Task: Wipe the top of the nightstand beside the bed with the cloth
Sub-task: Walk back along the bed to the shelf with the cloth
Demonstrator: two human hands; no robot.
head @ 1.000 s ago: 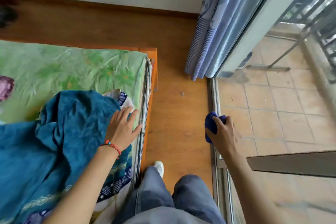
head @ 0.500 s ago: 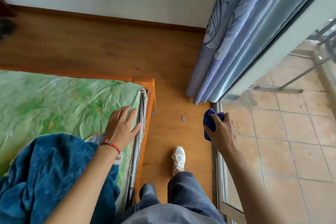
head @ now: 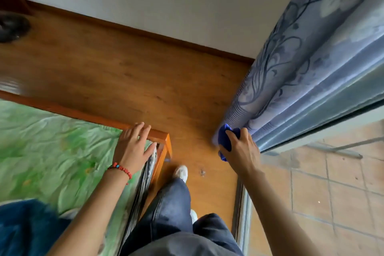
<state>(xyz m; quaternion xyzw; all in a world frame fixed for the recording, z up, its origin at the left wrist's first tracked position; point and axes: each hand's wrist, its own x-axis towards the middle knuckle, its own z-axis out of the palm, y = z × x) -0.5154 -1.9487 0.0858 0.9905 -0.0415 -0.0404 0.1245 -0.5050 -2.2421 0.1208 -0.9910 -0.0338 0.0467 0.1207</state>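
Observation:
My right hand (head: 242, 149) is closed around a bunched blue cloth (head: 225, 141), held in the air over the wooden floor beside the curtain. My left hand (head: 133, 144), with a red bead bracelet at the wrist, rests flat with fingers spread on the corner of the bed (head: 62, 151), its fingertips on the orange wooden bed frame (head: 162, 134). No nightstand shows in this view. My legs in dark trousers and a white shoe (head: 181, 172) stand in the gap between bed and glass door.
The bed has a green patterned sheet and a blue blanket (head: 27, 228) at the lower left. A blue-grey curtain (head: 301, 72) hangs at the right before a sliding glass door (head: 332, 131). Wooden floor (head: 135, 72) runs to a white wall. A dark object (head: 12, 27) sits far left.
I have walked forward along the bed. My left hand slid from the blanket and sheet up to the bed's corner frame. My right hand carried the cloth forward, next to the curtain.

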